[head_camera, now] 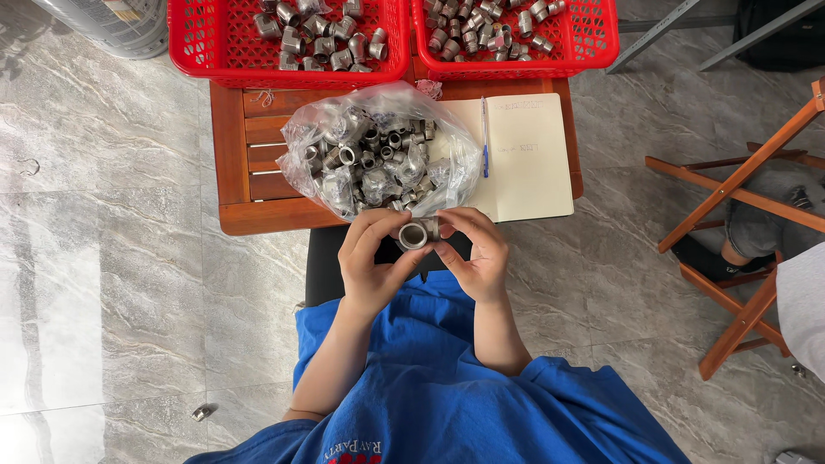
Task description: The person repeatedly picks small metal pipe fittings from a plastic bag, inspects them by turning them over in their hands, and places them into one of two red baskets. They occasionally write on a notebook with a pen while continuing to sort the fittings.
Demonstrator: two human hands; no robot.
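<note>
Short grey metal pipe fitting (414, 234), open bore up: pinched between left hand (371, 262) and right hand (475, 255), over lap, just below clear plastic bag of grey metal fittings (374, 155) on brown wooden table (230, 146). Adjacent: open cream notebook (528, 163), blue pen (485, 137), two red plastic baskets (206, 51).

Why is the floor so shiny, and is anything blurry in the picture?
Head view: the grey marble floor mirrors soft light in pale streaks; the clear plastic bag glints; both hands and the metal fitting look sharp; shadows are faint.

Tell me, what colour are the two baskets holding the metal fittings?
Red baskets, clearest in the head view.
</note>
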